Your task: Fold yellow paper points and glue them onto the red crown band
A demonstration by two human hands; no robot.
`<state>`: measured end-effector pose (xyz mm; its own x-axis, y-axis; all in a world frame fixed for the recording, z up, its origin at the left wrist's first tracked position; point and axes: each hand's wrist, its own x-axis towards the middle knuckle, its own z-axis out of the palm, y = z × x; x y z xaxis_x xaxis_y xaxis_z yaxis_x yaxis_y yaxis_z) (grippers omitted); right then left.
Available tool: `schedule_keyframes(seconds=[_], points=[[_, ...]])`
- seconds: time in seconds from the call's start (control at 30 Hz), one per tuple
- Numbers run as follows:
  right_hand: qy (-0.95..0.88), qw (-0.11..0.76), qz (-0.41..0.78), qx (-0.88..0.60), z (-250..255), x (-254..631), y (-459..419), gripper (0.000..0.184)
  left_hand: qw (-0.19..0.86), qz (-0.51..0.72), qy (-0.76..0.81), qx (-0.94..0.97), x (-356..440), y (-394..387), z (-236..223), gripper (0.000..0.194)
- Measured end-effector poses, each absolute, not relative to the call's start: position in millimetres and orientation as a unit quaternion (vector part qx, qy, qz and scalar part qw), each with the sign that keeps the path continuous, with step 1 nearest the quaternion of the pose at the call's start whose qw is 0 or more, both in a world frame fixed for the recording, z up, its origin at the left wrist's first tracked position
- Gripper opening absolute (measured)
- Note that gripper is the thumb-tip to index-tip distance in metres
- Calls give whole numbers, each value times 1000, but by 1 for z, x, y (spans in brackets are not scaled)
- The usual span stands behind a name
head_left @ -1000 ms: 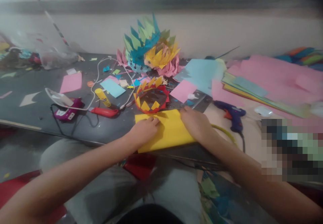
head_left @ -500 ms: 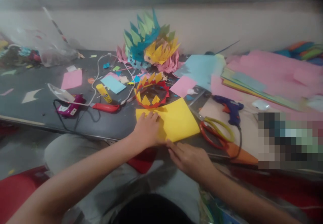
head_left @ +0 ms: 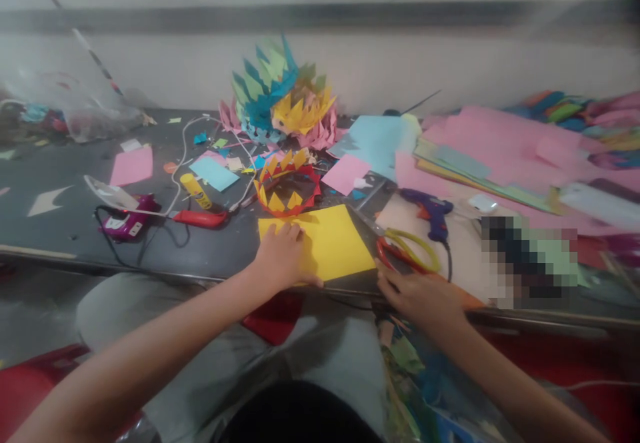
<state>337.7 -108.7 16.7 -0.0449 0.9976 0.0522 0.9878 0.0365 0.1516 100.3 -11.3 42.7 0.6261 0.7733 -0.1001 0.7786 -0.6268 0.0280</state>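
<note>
A yellow sheet of paper (head_left: 335, 243) lies at the table's front edge. My left hand (head_left: 283, 256) rests on its left part, fingers forward and thumb stretched along the near edge. At the sheet's right corner is my right hand (head_left: 423, 296), fingers extended, just below the red and yellow handles of the scissors (head_left: 413, 250). It seems to hold nothing; whether its fingertips touch the paper or the handle I cannot tell. Right behind the sheet stands a paper crown (head_left: 287, 186) with a red band and yellow points.
A blue glue gun (head_left: 433, 213) lies right of the scissors. Left are a yellow glue stick (head_left: 196, 192), a red-handled corded tool (head_left: 200, 218) and a purple power adapter (head_left: 131, 220). Behind sit stacked paper crowns (head_left: 280, 100); coloured sheets (head_left: 500, 140) cover the right side.
My right hand has moved right, from the sheet's near edge beside my left hand to its right corner by the scissors. My left hand stays on the paper. The view has shifted slightly.
</note>
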Motion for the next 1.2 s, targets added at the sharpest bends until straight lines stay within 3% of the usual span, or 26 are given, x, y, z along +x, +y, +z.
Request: schedule_keyframes(seconds=[0.1,0.27,0.43,0.73,1.2], points=[[709,5,114,696,17,331,-109,40,46,-22,438,898,100,-13,43,90],[695,-113,171,689,24,314,-110,41,45,7,442,896,105,-5,42,87],[720,-174,127,660,40,283,-108,39,47,-10,432,901,113,8,44,84],[741,-24,31,670,16,260,-95,31,59,23,384,921,108,6,39,59],[730,-27,37,682,13,263,-91,29,51,25,409,911,43,-8,33,68]])
